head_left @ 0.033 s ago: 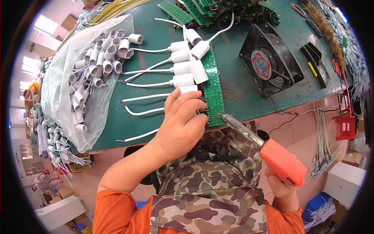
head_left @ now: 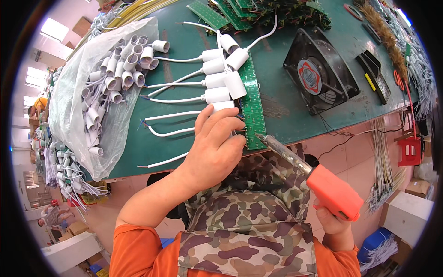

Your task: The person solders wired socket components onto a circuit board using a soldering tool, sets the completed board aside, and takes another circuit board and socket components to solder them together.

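My right hand [head_left: 333, 220] is closed round the red handle of a soldering iron [head_left: 334, 191], shaped like a gun. Its metal barrel slants up and left, and the tip meets the lower end of a green circuit board strip [head_left: 253, 104]. Beside the board's left edge my left hand [head_left: 216, 143] is closed, fingers curled over a white cylindrical socket [head_left: 224, 105]; the fingers partly hide it. More white sockets [head_left: 216, 95] lie in a row along the board, their white cables running left to bare wire ends. One socket [head_left: 235, 84] rests across the board.
A clear plastic bag [head_left: 69, 106] of white sockets lies at the left. Right of the board stands a black fan [head_left: 318, 71], with a black and yellow tool [head_left: 374, 78] beyond it. Green boards [head_left: 207, 14] pile up at the back. A red stool [head_left: 409, 151] stands right of the table.
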A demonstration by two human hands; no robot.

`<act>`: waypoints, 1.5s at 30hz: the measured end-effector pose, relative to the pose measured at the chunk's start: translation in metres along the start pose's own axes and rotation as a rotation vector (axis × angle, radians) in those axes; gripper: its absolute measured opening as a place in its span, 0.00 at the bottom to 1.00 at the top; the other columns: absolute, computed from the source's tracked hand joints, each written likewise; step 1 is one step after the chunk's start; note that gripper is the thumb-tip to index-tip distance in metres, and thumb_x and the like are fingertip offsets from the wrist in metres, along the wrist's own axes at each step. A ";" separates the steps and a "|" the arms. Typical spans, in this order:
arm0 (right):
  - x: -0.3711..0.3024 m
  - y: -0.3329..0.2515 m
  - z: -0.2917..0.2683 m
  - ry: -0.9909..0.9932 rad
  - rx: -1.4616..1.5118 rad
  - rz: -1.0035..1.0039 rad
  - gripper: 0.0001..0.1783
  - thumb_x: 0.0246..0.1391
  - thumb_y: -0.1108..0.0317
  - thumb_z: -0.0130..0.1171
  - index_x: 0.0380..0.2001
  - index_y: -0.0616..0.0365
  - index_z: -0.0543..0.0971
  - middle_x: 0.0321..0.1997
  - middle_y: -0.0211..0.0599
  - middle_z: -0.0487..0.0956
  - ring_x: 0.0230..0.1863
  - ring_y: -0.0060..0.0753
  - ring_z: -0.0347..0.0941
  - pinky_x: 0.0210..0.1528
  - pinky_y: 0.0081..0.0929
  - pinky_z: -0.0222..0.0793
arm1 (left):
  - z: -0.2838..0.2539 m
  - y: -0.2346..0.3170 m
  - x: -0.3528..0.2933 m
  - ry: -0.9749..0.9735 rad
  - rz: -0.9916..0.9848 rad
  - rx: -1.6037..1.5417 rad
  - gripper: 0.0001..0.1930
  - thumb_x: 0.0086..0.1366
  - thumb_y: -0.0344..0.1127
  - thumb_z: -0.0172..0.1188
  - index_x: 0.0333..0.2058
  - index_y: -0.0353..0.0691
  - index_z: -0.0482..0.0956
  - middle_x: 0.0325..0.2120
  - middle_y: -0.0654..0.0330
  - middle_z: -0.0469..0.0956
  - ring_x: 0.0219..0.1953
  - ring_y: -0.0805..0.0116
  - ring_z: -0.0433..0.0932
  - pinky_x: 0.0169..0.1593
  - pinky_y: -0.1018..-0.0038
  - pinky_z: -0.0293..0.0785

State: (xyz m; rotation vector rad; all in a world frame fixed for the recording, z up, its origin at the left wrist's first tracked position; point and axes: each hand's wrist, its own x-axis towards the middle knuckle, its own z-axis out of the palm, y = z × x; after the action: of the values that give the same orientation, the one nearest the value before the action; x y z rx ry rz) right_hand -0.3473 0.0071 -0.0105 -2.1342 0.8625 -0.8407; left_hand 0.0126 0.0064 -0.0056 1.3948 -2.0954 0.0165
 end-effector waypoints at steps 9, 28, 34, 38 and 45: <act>0.023 -0.009 0.003 0.007 0.066 -0.065 0.27 0.46 0.64 0.73 0.50 0.64 0.82 0.50 0.46 0.84 0.37 0.45 0.85 0.38 0.35 0.81 | -0.001 -0.001 0.001 -0.015 -0.004 -0.027 0.15 0.48 0.22 0.70 0.35 0.41 0.79 0.48 0.55 0.75 0.61 0.46 0.74 0.67 0.43 0.62; 0.019 -0.004 0.005 0.039 0.079 -0.083 0.33 0.47 0.63 0.75 0.54 0.69 0.76 0.46 0.48 0.85 0.38 0.48 0.86 0.40 0.37 0.82 | -0.011 -0.010 0.000 -0.060 0.060 -0.115 0.12 0.52 0.26 0.70 0.35 0.43 0.79 0.49 0.56 0.76 0.58 0.51 0.76 0.67 0.41 0.61; 0.021 -0.004 0.004 0.028 0.051 -0.097 0.33 0.47 0.63 0.75 0.54 0.69 0.76 0.46 0.48 0.85 0.38 0.47 0.86 0.40 0.36 0.82 | -0.006 -0.003 0.000 0.031 0.043 -0.003 0.14 0.51 0.24 0.71 0.37 0.42 0.81 0.45 0.56 0.78 0.55 0.49 0.78 0.65 0.43 0.66; 0.023 -0.004 0.004 0.032 0.056 -0.117 0.33 0.47 0.62 0.75 0.54 0.69 0.77 0.46 0.48 0.85 0.38 0.46 0.86 0.39 0.36 0.82 | -0.007 -0.003 0.001 0.011 0.047 0.016 0.13 0.51 0.25 0.71 0.37 0.42 0.82 0.45 0.58 0.79 0.55 0.50 0.78 0.66 0.44 0.66; 0.022 -0.003 0.005 0.031 0.056 -0.117 0.33 0.49 0.61 0.75 0.55 0.69 0.77 0.46 0.48 0.85 0.38 0.46 0.86 0.39 0.35 0.82 | -0.006 -0.002 0.000 0.022 0.052 0.029 0.14 0.51 0.25 0.72 0.37 0.43 0.82 0.45 0.58 0.79 0.55 0.50 0.78 0.66 0.45 0.66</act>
State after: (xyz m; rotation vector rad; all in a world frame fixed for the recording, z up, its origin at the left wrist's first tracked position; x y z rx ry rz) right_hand -0.3303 -0.0068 -0.0043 -2.1441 0.7262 -0.9488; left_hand 0.0174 0.0073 -0.0011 1.3507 -2.1211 0.0837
